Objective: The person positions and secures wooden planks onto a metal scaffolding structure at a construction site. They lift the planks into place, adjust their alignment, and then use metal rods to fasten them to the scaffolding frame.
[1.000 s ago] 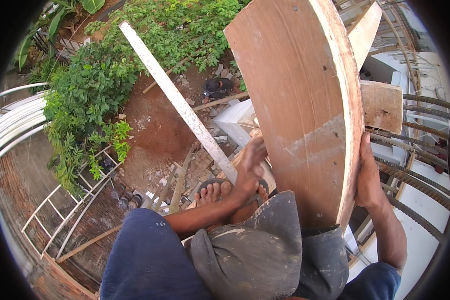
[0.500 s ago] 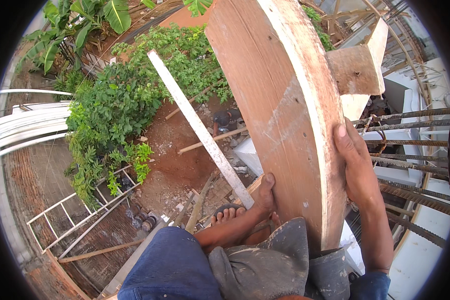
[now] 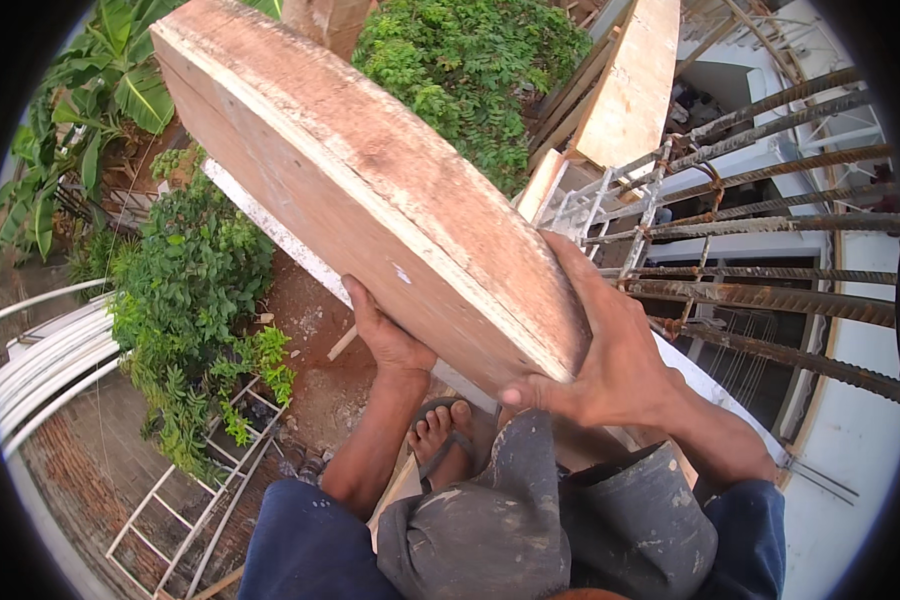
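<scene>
- An outdoor building site lay far below the wearer: reddish soil [image 3: 310, 312], leafy green bushes [image 3: 190, 300] and, at upper left, broad banana leaves [image 3: 145, 95].
- At the left edge ran a bundle of white pipes [image 3: 55, 380]; nearer the bottom stood a white ladder-like frame [image 3: 174, 511].
- On the right, rusty steel bars [image 3: 770, 298] stuck out in front of a white wall [image 3: 850, 430].
- A thick wooden panel [image 3: 390, 220] with one curved edge was held tilted, slanting from upper left to the middle, just above the wearer's knees.
- The left hand [image 3: 395, 340] held the panel's lower side, thumb against its face, the other fingers out of sight.
- The right hand [image 3: 605, 350] clasped the near end, thumb on the lower corner, fingers over the curved edge.
- A white strip [image 3: 270, 225] passed behind the panel, and a sandalled foot [image 3: 440, 440] showed beneath it.
</scene>
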`<action>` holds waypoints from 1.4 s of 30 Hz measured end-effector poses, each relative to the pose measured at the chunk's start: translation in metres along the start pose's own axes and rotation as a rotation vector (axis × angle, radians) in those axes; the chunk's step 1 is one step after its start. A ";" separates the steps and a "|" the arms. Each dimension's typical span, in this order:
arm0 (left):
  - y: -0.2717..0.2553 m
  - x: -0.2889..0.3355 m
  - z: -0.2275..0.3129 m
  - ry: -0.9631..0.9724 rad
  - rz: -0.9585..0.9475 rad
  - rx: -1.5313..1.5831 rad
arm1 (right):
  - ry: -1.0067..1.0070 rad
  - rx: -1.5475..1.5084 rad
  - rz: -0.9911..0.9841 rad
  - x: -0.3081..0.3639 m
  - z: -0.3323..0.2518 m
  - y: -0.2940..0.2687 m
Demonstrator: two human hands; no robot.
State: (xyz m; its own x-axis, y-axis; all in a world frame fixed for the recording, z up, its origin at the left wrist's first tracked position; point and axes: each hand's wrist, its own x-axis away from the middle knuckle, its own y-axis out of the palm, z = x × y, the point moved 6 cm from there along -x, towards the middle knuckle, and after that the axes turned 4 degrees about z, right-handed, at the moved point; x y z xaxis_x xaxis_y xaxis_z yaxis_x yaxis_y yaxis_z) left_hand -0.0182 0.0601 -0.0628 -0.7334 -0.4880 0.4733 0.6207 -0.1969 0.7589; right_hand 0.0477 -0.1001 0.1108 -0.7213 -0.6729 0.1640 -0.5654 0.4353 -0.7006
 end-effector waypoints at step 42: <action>0.056 -0.028 0.102 0.264 -0.323 -0.007 | 0.031 -0.081 0.247 -0.015 0.055 0.004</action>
State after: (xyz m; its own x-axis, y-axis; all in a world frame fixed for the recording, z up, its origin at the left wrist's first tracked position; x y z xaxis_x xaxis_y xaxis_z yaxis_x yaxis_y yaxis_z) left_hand 0.0089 0.1495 0.0116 -0.7951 -0.6013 0.0794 0.3728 -0.3813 0.8460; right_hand 0.0785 -0.1213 0.0669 -0.8529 -0.5218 0.0171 -0.3999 0.6317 -0.6641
